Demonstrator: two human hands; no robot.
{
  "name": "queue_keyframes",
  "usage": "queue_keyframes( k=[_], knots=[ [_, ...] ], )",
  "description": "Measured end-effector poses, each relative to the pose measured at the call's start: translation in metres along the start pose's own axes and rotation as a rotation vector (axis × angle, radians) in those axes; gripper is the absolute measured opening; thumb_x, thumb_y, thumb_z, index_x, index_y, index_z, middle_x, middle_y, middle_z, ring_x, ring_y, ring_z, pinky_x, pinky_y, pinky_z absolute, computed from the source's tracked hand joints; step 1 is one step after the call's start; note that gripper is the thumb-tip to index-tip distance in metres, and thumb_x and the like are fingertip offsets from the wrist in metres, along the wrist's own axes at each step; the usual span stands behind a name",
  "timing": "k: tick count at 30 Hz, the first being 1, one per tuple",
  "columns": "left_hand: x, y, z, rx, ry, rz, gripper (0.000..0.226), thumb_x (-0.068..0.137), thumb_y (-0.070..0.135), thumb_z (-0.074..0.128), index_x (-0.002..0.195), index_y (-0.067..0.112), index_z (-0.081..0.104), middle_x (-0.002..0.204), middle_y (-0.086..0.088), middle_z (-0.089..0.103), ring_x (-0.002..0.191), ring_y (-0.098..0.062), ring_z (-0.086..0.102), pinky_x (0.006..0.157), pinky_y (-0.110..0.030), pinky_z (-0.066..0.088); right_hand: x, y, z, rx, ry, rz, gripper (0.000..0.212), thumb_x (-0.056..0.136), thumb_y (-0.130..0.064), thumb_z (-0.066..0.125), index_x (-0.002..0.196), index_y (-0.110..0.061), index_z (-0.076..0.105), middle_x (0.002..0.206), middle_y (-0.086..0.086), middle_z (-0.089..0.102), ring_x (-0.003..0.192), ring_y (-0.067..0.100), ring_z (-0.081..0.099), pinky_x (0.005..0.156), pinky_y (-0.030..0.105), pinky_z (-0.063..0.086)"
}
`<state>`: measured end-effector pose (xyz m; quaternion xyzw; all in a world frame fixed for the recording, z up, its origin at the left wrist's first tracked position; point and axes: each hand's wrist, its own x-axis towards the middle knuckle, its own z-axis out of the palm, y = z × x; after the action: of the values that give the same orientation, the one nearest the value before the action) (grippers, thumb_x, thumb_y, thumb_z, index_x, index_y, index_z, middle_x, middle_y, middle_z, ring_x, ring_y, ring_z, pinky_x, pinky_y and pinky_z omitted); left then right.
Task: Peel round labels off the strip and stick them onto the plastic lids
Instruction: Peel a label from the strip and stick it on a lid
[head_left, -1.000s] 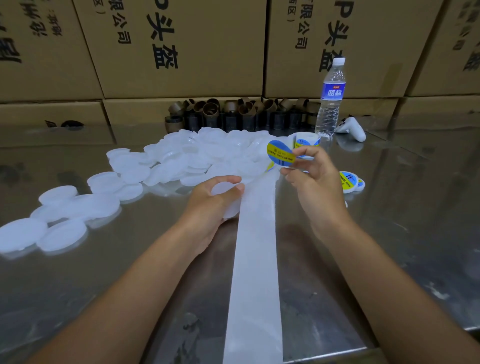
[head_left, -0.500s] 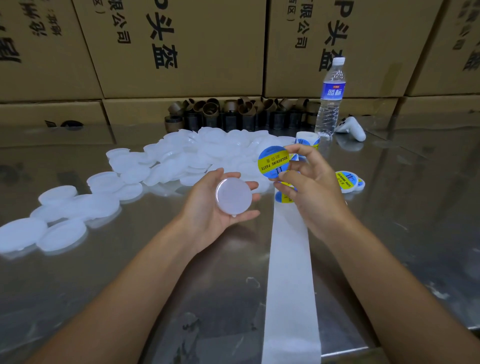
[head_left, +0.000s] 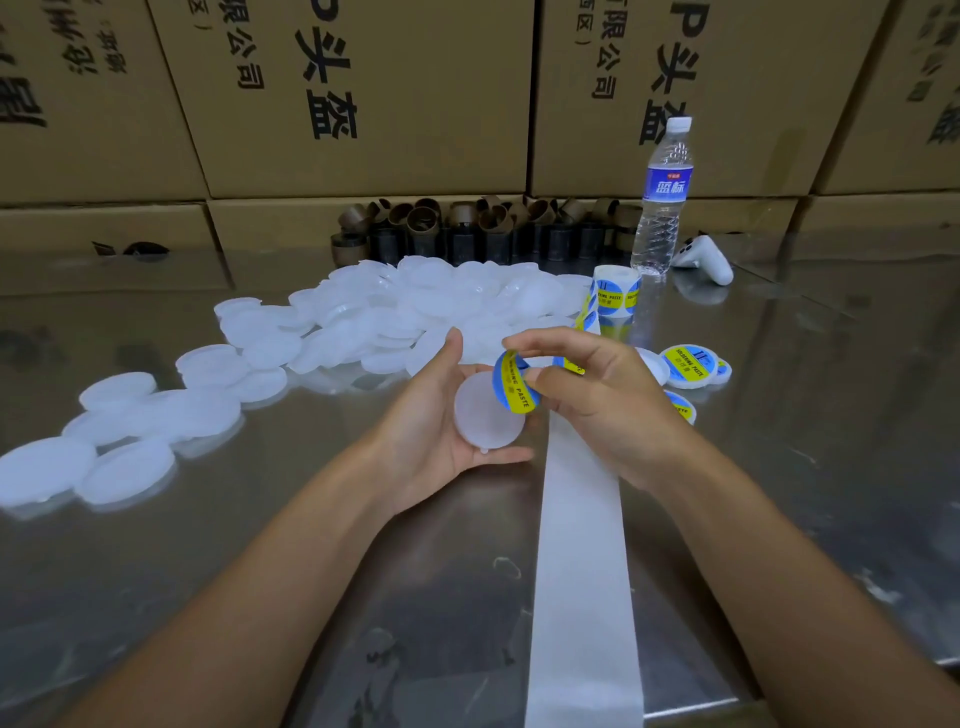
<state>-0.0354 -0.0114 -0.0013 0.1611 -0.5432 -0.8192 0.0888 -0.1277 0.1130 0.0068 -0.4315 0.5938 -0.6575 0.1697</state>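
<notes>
one lid cupped in left grip | right grip pinches label

Water bottle beside white controller, brown tube cores, stacked cardboard boxes, steel table

Loose lids crowd the left; open tabletop lies right.
</notes>
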Motion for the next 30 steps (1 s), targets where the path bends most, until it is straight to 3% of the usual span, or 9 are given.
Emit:
queue_keyframes(
  k=[4, 6, 9, 12, 14, 19, 25, 27, 30],
  knots=[
    [0.0, -0.001, 0.0, 0.042, -0.039, -0.008, 0.066, 0.096, 0.059, 0.021, 0.122, 0.009, 0.054, 0.108, -0.013, 0.067, 0.093, -0.027, 0.067, 0.065, -0.038, 0.058, -0.005, -0.005, 0.003, -0.024, -0.072, 0.018, 0.047, 0.089, 0.01, 0.047, 0.08, -0.028, 0.074, 0.07, -0.008, 0.069, 0.067, 0.003, 0.063, 0.06, 0.012, 0.048],
    [0.001, -0.001, 0.0, 0.079, -0.048, 0.0, 0.066, 0.096, 0.059, 0.019, 0.125, 0.011, 0.054, 0.108, -0.01, 0.067, 0.089, -0.024, 0.068, 0.066, -0.037, 0.058, -0.006, -0.007, 0.006, -0.055, -0.076, 0.005, 0.045, 0.089, 0.012, 0.045, 0.082, -0.025, 0.071, 0.073, -0.005, 0.068, 0.064, 0.0, 0.06, 0.057, 0.011, 0.047],
    [0.002, -0.002, 0.0, 0.108, -0.047, 0.002, 0.071, 0.097, 0.058, 0.019, 0.135, 0.005, 0.047, 0.126, -0.014, 0.062, 0.107, -0.03, 0.064, 0.088, -0.049, 0.053, -0.007, -0.006, 0.011, -0.16, -0.051, -0.054, 0.045, 0.087, 0.013, 0.047, 0.08, -0.026, 0.069, 0.097, 0.007, 0.065, 0.074, 0.012, 0.061, 0.066, 0.017, 0.048],
    [0.005, -0.003, -0.001, 0.092, -0.062, -0.001, 0.074, 0.097, 0.058, 0.02, 0.138, 0.001, 0.042, 0.129, -0.015, 0.06, 0.121, -0.035, 0.056, 0.104, -0.059, 0.039, -0.007, -0.003, 0.014, -0.27, -0.022, -0.092, 0.046, 0.085, 0.01, 0.052, 0.078, -0.032, 0.068, 0.096, -0.005, 0.061, 0.081, 0.014, 0.055, 0.074, 0.021, 0.046],
    [0.007, -0.005, -0.003, 0.09, -0.079, 0.007, 0.071, 0.096, 0.058, 0.02, 0.13, 0.004, 0.051, 0.12, -0.012, 0.065, 0.114, -0.03, 0.06, 0.104, -0.057, 0.04, -0.008, -0.002, 0.015, -0.291, -0.008, -0.11, 0.047, 0.084, 0.01, 0.054, 0.078, -0.034, 0.068, 0.091, -0.009, 0.057, 0.077, 0.007, 0.051, 0.069, 0.015, 0.041],
    [0.011, -0.009, -0.006, 0.064, -0.15, -0.006, 0.071, 0.094, 0.06, 0.02, 0.093, 0.014, 0.074, 0.111, -0.011, 0.07, 0.104, -0.024, 0.067, 0.093, -0.047, 0.051, -0.009, 0.001, 0.017, -0.408, -0.008, -0.156, 0.038, 0.085, 0.009, 0.054, 0.086, -0.024, 0.073, 0.094, 0.002, 0.054, 0.076, 0.005, 0.05, 0.065, 0.013, 0.037],
    [0.011, -0.01, -0.006, 0.055, -0.21, -0.01, 0.077, 0.096, 0.059, 0.014, 0.081, 0.018, 0.076, 0.1, -0.007, 0.072, 0.096, -0.021, 0.069, 0.087, -0.043, 0.056, -0.011, 0.0, 0.018, -0.487, -0.013, -0.187, 0.037, 0.085, 0.009, 0.052, 0.086, -0.022, 0.074, 0.094, -0.002, 0.052, 0.078, -0.003, 0.048, 0.068, 0.011, 0.037],
    [0.011, -0.009, -0.006, 0.049, -0.191, -0.013, 0.078, 0.096, 0.06, 0.013, 0.092, 0.012, 0.074, 0.106, -0.012, 0.07, 0.098, -0.023, 0.068, 0.086, -0.043, 0.056, -0.011, 0.0, 0.019, -0.508, -0.025, -0.188, 0.037, 0.085, 0.009, 0.052, 0.086, -0.021, 0.074, 0.094, -0.002, 0.051, 0.078, -0.002, 0.047, 0.069, 0.011, 0.037],
    [0.01, -0.008, -0.005, 0.058, -0.153, -0.015, 0.078, 0.097, 0.06, 0.013, 0.122, 0.0, 0.055, 0.124, -0.022, 0.061, 0.109, -0.029, 0.065, 0.087, -0.047, 0.055, -0.012, 0.001, 0.019, -0.561, -0.041, -0.19, 0.038, 0.085, 0.008, 0.051, 0.086, -0.021, 0.074, 0.097, -0.002, 0.051, 0.081, 0.003, 0.048, 0.074, 0.017, 0.04]
  ],
)
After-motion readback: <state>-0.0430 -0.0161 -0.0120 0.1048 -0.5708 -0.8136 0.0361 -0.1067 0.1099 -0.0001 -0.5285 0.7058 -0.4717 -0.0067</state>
